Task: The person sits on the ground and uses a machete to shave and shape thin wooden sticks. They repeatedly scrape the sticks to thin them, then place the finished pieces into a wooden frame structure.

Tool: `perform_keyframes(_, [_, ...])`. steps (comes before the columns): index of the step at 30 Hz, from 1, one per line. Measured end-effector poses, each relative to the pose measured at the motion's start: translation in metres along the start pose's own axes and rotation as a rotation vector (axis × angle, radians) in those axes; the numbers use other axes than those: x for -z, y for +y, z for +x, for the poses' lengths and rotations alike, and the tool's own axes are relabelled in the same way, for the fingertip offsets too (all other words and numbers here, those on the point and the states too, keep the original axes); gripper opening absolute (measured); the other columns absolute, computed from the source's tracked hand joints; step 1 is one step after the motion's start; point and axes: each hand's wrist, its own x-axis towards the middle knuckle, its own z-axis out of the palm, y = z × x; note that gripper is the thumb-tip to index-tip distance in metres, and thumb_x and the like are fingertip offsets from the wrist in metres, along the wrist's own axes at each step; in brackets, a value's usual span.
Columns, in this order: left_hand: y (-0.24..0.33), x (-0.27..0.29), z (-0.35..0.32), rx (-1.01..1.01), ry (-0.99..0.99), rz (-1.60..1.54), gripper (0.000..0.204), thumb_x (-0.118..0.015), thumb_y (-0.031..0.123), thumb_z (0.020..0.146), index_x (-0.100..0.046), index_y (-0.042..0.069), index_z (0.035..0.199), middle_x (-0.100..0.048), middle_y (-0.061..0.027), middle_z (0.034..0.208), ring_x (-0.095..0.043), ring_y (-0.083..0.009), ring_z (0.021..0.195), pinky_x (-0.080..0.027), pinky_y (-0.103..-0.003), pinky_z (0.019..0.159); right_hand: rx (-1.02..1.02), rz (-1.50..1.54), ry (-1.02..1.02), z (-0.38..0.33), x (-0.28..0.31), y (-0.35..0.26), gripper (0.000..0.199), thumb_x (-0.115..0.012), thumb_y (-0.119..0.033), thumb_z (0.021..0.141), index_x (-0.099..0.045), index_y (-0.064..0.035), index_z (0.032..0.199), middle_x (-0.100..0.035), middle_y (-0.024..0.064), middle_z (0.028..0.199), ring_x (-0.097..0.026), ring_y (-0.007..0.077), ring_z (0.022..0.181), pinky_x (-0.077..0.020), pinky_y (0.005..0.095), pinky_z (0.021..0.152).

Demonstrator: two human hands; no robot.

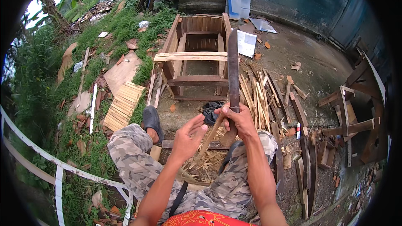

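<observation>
My right hand (239,121) is closed around a machete (233,65) near the base of its long dark blade, which points up and away. A thin wooden strip (208,141) slants down and left from the same hand, pinched by the thumb and fingers. My left hand (188,137) hovers just left of that strip, fingers stretched out, with nothing in it. Wood shavings (211,159) and a short dark board (176,144) lie on the ground between my knees.
Ahead stands a wooden frame (197,78) with pale slats (188,57) across it. Split sticks (261,100) and dark planks (306,163) are strewn on the right, near a broken wooden structure (351,121). A slatted panel (123,105) and white metal railing (58,171) are left.
</observation>
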Motion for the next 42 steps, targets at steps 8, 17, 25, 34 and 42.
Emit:
perform_keyframes(8, [0.006, 0.012, 0.007, -0.171, 0.026, 0.424, 0.057, -0.067, 0.006, 0.088, -0.052, -0.001, 0.142, -0.071, -0.025, 0.109, -0.072, -0.0384, 0.102, -0.057, -0.041, 0.087, -0.149, -0.314, -0.197, 0.022, -0.043, 0.029, 0.026, -0.086, -0.022, 0.083, -0.069, -0.0035, 0.092, -0.058, -0.0008, 0.064, -0.051, 0.0068, 0.05, -0.0383, 0.0251, 0.043])
perform_keyframes(17, [-0.058, 0.042, -0.018, 0.067, 0.383, 0.436, 0.025, -0.067, 0.006, 0.092, -0.067, -0.004, 0.115, -0.076, -0.0163, 0.093, -0.076, -0.0187, 0.084, -0.059, -0.028, 0.071, -0.236, -0.577, -0.042, 0.034, -0.053, 0.045, 0.031, -0.079, -0.031, 0.091, -0.064, -0.0036, 0.087, -0.053, -0.0027, 0.058, -0.05, 0.0068, 0.047, -0.0372, 0.0261, 0.041])
perform_keyframes(25, [-0.095, 0.045, -0.044, 0.165, 0.413, 0.518, 0.029, -0.059, 0.014, 0.096, -0.066, 0.001, 0.121, -0.072, -0.0222, 0.084, -0.074, -0.0324, 0.08, -0.055, -0.039, 0.068, -0.21, -0.63, 0.049, 0.039, -0.048, 0.048, 0.034, -0.076, -0.035, 0.093, -0.063, -0.0038, 0.085, -0.051, -0.0025, 0.056, -0.048, 0.0072, 0.044, -0.0364, 0.028, 0.041])
perform_keyframes(34, [-0.102, 0.067, -0.051, 0.246, 0.27, 0.616, 0.045, -0.042, 0.034, 0.106, -0.068, -0.003, 0.111, -0.07, -0.0229, 0.088, -0.064, -0.0454, 0.083, -0.048, -0.047, 0.081, -0.17, -0.993, 0.075, 0.008, -0.049, 0.091, 0.043, -0.066, -0.035, 0.093, -0.069, 0.0077, 0.097, -0.068, 0.0304, 0.081, -0.069, 0.0477, 0.083, -0.0513, 0.0528, 0.076])
perform_keyframes(42, [-0.098, 0.082, -0.055, 0.63, 0.113, 0.012, 0.043, -0.049, 0.032, 0.106, -0.065, -0.006, 0.094, -0.067, -0.0053, 0.087, -0.058, -0.0123, 0.078, -0.044, -0.032, 0.07, -0.167, -0.976, 0.015, -0.072, -0.091, 0.158, 0.035, -0.061, -0.031, 0.097, -0.062, 0.0046, 0.094, -0.064, 0.0276, 0.067, -0.065, 0.0486, 0.068, -0.0515, 0.0556, 0.066])
